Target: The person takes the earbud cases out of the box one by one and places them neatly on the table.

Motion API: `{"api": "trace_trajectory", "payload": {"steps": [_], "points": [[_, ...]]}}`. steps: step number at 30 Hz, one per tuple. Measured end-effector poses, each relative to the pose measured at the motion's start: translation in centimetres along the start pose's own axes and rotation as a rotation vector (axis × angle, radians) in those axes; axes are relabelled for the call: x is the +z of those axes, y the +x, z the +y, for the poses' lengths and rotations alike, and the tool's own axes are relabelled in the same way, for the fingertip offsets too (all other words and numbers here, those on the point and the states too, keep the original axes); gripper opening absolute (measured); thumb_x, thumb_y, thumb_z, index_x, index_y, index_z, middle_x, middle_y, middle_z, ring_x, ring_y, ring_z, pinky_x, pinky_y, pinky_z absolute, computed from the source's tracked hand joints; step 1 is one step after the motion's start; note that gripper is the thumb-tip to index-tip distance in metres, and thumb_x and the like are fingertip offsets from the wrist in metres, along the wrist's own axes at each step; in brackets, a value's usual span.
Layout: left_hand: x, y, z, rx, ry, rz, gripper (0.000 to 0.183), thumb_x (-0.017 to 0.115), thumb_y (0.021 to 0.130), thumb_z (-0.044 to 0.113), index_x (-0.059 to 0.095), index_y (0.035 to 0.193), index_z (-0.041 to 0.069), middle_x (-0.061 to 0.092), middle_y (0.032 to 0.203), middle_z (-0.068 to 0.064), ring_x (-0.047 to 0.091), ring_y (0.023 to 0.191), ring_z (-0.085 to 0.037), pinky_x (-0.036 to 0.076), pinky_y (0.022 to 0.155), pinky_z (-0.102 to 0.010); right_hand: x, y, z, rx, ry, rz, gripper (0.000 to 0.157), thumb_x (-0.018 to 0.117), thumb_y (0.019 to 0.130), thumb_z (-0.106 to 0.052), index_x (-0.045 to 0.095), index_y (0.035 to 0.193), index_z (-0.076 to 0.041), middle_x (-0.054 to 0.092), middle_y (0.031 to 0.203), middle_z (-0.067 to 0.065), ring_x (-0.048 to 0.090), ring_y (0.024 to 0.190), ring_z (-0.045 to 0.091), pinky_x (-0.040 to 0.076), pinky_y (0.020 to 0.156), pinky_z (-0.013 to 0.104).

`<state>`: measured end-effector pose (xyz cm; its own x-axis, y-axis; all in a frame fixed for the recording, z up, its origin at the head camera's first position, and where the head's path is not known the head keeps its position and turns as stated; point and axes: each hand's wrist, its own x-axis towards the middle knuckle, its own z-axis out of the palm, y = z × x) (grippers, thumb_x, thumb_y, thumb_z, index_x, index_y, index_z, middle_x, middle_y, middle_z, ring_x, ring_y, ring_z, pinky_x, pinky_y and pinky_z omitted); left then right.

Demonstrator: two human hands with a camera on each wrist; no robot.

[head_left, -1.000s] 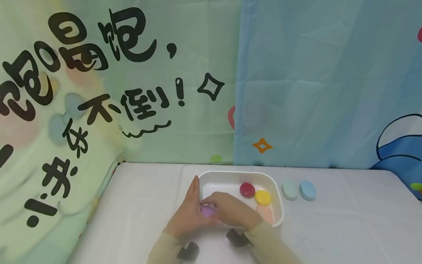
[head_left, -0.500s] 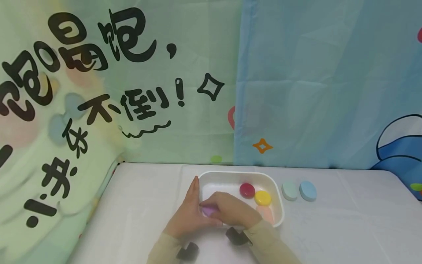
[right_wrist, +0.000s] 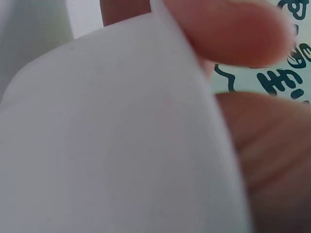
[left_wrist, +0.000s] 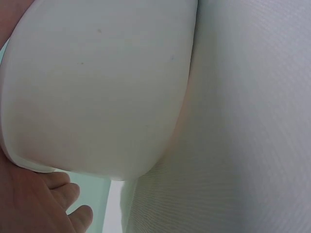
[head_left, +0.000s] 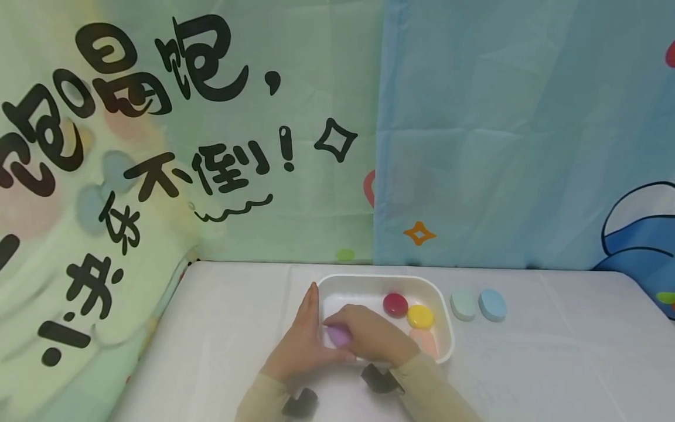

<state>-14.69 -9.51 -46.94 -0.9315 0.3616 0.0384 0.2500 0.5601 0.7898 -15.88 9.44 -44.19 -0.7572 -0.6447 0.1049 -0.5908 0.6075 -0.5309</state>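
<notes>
A white tray (head_left: 379,281) with rounded corners lies on the table. My left hand (head_left: 300,343) is spread around its near left corner, with straight fingers along the left side and the thumb along the front rim. In the left wrist view, the tray's outer wall (left_wrist: 97,97) fills the space beside that hand. My right hand (head_left: 371,337) reaches over the front rim and holds a purple rounded disc (head_left: 338,335) under its bent fingers, at the tray's left end. Part of the disc is hidden by the fingers. The right wrist view shows the blurred thumb and fingers above the tray's rim.
At the tray's right end lie a red disc (head_left: 395,305), a yellow disc (head_left: 420,317) and a peach piece (head_left: 425,341). Outside it stand a mint disc (head_left: 463,305) and a light blue disc (head_left: 493,305). A printed cloth (head_left: 295,223) hangs behind the white table (head_left: 554,363).
My right fingers and the purple disc have shifted slightly to the right, away from the left hand. More of the disc shows. The left hand and tray have stayed put.
</notes>
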Motion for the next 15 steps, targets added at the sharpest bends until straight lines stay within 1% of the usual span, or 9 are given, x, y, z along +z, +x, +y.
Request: {"api": "trace_trajectory", "payload": {"steps": [2,8,13,15], "points": [[0.1,0.0,0.0,-0.004,0.003,0.002,0.146,0.088,0.064,0.061,-0.005,0.160,0.003,-0.005,0.168,-0.014,0.000,0.154,-0.029,0.018,0.121,-0.048,0.0,-0.1,-0.1,0.015,-0.011,0.015,0.045,0.079,0.079,-0.004,0.070,0.124,-0.005,0.070,0.114,0.007,0.063,0.110,0.026,0.048,0.101,0.043],[0.2,0.0,-0.1,-0.020,0.024,0.008,0.145,0.087,0.064,0.063,-0.004,0.161,0.005,-0.004,0.169,-0.012,0.001,0.154,-0.026,0.022,0.120,-0.048,-0.2,-0.5,-0.2,0.023,-0.029,0.063,0.050,0.079,0.078,-0.002,0.068,0.127,-0.005,0.068,0.117,0.009,0.061,0.114,0.028,0.046,0.103,0.046],[0.2,0.0,0.1,-0.039,0.030,0.001,0.145,0.087,0.064,0.063,-0.005,0.161,0.007,-0.004,0.169,-0.009,0.001,0.154,-0.022,0.023,0.120,-0.047,-0.4,-1.0,-0.2,0.068,-0.031,0.108,0.053,0.080,0.078,-0.003,0.068,0.129,-0.007,0.066,0.120,0.009,0.059,0.117,0.030,0.046,0.104,0.048],[0.2,0.0,0.3,-0.035,0.024,0.002,0.145,0.088,0.064,0.061,-0.004,0.161,0.006,-0.003,0.169,-0.010,0.001,0.154,-0.022,0.022,0.120,-0.047,-0.5,-1.2,-0.2,0.089,-0.028,0.131,0.053,0.080,0.078,-0.004,0.068,0.130,-0.008,0.066,0.121,0.009,0.060,0.116,0.030,0.047,0.103,0.048]]}}
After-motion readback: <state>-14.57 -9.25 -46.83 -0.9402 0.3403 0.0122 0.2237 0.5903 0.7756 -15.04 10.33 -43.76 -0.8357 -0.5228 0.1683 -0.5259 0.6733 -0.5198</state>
